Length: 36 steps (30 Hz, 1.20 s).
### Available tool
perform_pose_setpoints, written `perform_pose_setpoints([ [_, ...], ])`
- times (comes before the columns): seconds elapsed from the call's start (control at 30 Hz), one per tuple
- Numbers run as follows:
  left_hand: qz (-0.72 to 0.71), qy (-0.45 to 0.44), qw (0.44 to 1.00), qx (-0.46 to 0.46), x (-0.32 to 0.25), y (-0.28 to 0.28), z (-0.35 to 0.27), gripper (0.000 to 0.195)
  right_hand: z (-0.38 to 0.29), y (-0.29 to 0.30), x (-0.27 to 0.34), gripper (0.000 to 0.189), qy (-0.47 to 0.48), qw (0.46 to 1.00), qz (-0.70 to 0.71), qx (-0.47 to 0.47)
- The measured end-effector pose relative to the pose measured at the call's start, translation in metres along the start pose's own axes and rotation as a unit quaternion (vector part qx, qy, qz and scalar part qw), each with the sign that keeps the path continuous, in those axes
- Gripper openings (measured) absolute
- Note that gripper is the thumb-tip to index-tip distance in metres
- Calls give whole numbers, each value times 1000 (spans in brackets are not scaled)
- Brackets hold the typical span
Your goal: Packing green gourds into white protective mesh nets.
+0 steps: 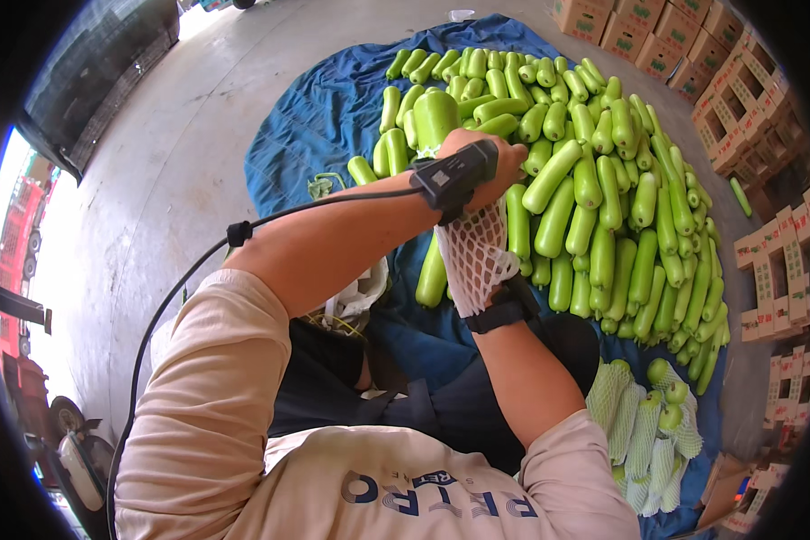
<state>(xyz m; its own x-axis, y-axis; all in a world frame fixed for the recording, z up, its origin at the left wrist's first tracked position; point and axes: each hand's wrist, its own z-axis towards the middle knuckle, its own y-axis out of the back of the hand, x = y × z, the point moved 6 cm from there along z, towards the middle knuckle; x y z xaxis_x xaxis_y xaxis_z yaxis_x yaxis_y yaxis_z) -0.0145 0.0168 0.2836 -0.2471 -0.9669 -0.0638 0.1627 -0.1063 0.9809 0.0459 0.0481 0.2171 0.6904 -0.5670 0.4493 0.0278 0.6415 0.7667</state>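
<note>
My left hand [487, 158], fingers curled, is at the upper end of a white foam net sleeve [476, 253]. The sleeve is stretched over my right hand [471, 233] and reaches down to the black strap [503, 312] on that wrist. My left wrist, with a black device [455, 175] strapped on, hides most of my right hand's fingers. Just beyond the left wrist a thick green bottle gourd [437, 120] stands up, a white net fringe [426, 154] at its lower end. What grips this gourd is hidden. Another gourd [432, 275] lies left of the sleeve.
A large heap of bottle gourds [607, 202] covers much of the blue cloth [310, 128]. Several netted gourds [648, 432] lie at lower right. Cardboard cartons [655, 34] are stacked along the right. A whitish bag [364, 287] sits by my left knee. A black cable [175, 297] follows my left arm.
</note>
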Motion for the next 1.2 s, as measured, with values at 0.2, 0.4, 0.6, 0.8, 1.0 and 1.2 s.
perform_pose_setpoints([
  [0.2,20,127,989,-75,75,17,35,27,-31,-8,-11,35,-20,946,314,-77],
  [0.4,-243,193,915,-257,86,32,-53,39,-31,-5,-14,37,-249,749,612,-61],
  [0.6,-636,175,650,-377,93,-43,-115,31,-32,-10,-7,39,-291,521,802,-28],
  [0.8,-482,229,625,-570,145,-18,-114,22,-40,-14,1,41,-241,448,860,46],
  [1.0,-412,207,698,-547,177,11,-106,27,-36,1,16,42,-262,476,839,41],
  [1.2,-663,246,478,-522,146,-52,-111,36,-32,-1,21,45,-255,311,913,77],
])
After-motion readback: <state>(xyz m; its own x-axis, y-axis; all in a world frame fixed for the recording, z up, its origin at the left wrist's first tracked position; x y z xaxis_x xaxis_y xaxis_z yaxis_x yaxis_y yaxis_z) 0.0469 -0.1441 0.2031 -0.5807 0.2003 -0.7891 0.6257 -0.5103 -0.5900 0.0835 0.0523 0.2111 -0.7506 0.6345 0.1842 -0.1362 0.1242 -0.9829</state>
